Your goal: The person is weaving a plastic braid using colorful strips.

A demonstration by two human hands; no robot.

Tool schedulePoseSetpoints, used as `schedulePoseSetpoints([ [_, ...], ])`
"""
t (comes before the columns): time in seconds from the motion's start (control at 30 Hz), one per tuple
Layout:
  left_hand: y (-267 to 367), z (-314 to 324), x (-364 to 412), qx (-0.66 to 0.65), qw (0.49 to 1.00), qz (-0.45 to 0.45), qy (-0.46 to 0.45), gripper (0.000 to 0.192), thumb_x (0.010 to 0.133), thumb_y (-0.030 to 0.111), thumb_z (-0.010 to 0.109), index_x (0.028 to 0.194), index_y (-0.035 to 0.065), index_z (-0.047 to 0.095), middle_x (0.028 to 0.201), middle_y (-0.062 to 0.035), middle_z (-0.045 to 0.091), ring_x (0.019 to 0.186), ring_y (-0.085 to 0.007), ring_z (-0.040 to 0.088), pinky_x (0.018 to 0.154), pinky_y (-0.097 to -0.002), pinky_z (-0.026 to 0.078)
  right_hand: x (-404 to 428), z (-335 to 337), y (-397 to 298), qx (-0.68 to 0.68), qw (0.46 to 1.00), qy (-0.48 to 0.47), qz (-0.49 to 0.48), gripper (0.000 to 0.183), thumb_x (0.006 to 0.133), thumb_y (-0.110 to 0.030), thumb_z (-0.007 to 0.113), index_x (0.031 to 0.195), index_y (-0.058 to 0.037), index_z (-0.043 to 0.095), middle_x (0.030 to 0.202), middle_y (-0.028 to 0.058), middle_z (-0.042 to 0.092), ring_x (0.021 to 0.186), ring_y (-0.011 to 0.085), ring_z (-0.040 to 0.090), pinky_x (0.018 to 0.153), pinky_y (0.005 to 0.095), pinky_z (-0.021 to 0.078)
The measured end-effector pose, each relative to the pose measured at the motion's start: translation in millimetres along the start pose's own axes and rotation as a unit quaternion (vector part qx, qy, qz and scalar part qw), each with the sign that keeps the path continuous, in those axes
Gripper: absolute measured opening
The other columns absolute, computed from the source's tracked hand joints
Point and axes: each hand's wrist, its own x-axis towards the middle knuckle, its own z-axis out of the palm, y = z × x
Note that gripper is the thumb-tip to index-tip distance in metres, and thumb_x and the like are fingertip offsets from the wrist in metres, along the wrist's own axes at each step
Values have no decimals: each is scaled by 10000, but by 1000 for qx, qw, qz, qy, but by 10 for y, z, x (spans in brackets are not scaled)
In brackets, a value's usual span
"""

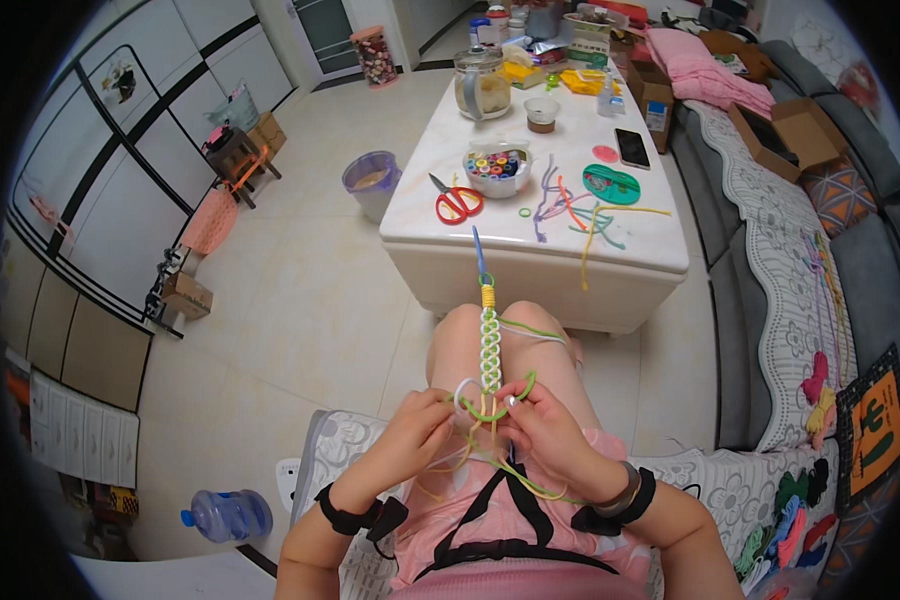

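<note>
A knotted cord band [490,349] in green, white and yellow runs over my thighs, its yellow-wrapped end joined by a green ring to a blue strap [479,251] at the table's edge. Below the knots, my left hand [426,424] pinches the green and white cords at the left. My right hand [532,416] holds the green cord [484,417] at the right, which curves across the yellow strands between my hands. Loose yellow and green cord ends hang over my lap. Red-handled scissors [459,204] lie on the table beyond the band.
The white table [420,217] bears a tub of thread spools [497,169], cut cords [570,206], a green case [611,184], a phone [632,148] and a glass pitcher [482,84]. Cord bundles [787,525] lie on the sofa at right. A water bottle [229,516] lies on the floor at left.
</note>
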Motion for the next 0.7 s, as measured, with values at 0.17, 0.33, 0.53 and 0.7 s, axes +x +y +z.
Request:
schedulePoseSetpoints([
  [0.17, 46, 218, 74, -441, 844, -284, -111, 160, 860, 64, 510, 986, -3, 582, 933, -30, 598, 814, -82, 552, 685, -213, 450, -87, -36, 23, 2, 999, -13, -42, 185, 923, -73, 372, 1083, 16, 397, 1056, 146, 506, 987, 224, 556, 857, 317, 479],
  [0.33, 48, 271, 38, -475, 811, -304, -154, 171, 875, 94, 515, 1007, 8, 581, 896, -8, 597, 771, -50, 544, 664, -184, 449, -166, -54, -78, -87, 994, 9, -70, 187, 918, -68, 390, 1082, 18, 417, 1050, 129, 506, 950, 188, 570, 801, 280, 506],
  [0.53, -176, 365, -40, -613, 677, -343, -220, 197, 885, 142, 509, 1005, 0, 575, 859, -16, 607, 735, -52, 549, 647, -178, 434, -153, -34, -135, -127, 986, 20, -102, 174, 915, -65, 404, 1067, 10, 442, 1010, 102, 526, 880, 144, 581, 751, 238, 506],
  [0.7, 237, 153, 180, -608, 682, -342, -222, 218, 893, 211, 507, 969, 21, 583, 771, 2, 582, 649, -45, 507, 584, -163, 395, -141, -134, -123, -133, 987, 16, -93, 175, 915, -85, 414, 1066, -3, 451, 942, 64, 551, 852, 114, 577, 711, 228, 501],
])
